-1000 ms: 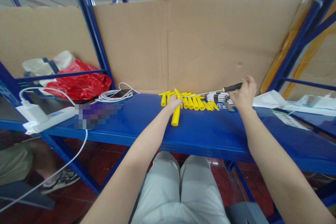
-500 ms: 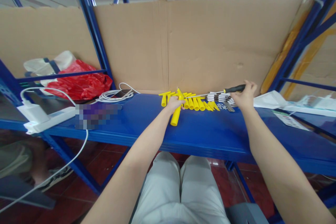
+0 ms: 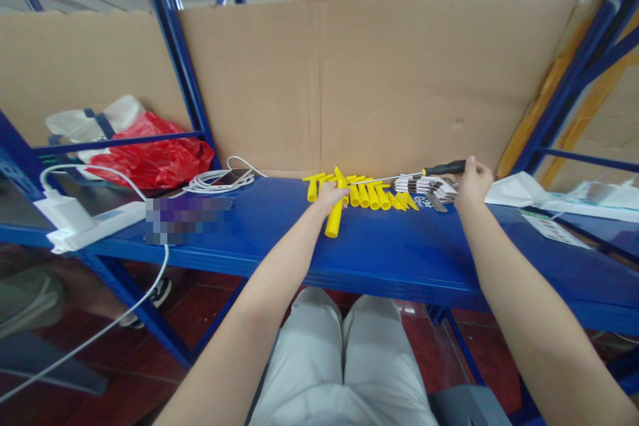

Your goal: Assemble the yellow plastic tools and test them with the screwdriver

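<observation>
While left hand point(image 3: 333, 196) grips yellow tubular piece point(image 3: 333, 222), right hand point(image 3: 474, 183) pinches black-handled screwdriver point(image 3: 439, 169), blue metal shelf point(image 3: 399, 246) beneath, brown cardboard panel point(image 3: 399, 80) behind, red tiled floor point(image 3: 204, 309).

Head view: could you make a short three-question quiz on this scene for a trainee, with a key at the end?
1. Where is the right hand on the screwdriver?
A. At the tip of its shaft
B. Midway along its shaft
C. At the end of its handle

2. True or false: the red plastic bag lies to the left of the left hand.

3. What colour is the tubular piece that the left hand holds?

Key: 1. C; 2. True; 3. Yellow
</observation>
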`<state>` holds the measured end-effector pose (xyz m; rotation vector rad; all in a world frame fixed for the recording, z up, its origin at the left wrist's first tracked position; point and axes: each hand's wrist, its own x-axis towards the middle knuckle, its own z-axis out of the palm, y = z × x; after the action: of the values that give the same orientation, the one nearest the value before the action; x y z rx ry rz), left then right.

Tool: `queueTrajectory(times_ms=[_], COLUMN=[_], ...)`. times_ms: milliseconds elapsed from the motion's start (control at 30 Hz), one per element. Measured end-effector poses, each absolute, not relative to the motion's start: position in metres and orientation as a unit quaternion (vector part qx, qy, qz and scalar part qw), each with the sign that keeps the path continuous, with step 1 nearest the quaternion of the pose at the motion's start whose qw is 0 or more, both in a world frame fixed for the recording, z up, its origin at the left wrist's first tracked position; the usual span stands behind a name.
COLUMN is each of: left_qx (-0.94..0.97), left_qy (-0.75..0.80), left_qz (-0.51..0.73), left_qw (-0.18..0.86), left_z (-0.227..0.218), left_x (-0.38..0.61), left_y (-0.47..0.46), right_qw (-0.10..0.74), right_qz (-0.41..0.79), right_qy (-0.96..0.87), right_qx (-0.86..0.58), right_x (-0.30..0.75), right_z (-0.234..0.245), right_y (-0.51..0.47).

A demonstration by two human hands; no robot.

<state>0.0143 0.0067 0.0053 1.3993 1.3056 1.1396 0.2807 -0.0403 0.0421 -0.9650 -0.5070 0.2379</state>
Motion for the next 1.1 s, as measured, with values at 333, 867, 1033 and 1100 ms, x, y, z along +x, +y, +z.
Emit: queueTrajectory(times_ms=[333, 867, 1033, 1100], left_qx=[0.552, 0.573, 0.568, 0.568], left_qy=[0.54, 0.551, 0.55, 0.551], left_qz=[0.474, 0.455, 0.463, 0.464], left_qw=[0.423, 0.402, 0.4, 0.399], left_z=[0.003, 0.003, 0.0, 0.0], left_x=[0.014, 0.014, 0.014, 0.014], left_y=[0.008, 0.009, 0.011, 0.012], right_qw=[0.813, 0.797, 0.792, 0.788], right_qz=[0.297, 0.348, 0.343, 0.351], right_qy=[-0.2, -0.229, -0.207, -0.223], right_qx=[-0.46, -0.437, -0.461, -0.454], right_x=[0.289, 0.304, 0.298, 0.298], right_z=[0.041, 0.039, 0.043, 0.043], right_y=[-0.048, -0.039, -0.05, -0.051])
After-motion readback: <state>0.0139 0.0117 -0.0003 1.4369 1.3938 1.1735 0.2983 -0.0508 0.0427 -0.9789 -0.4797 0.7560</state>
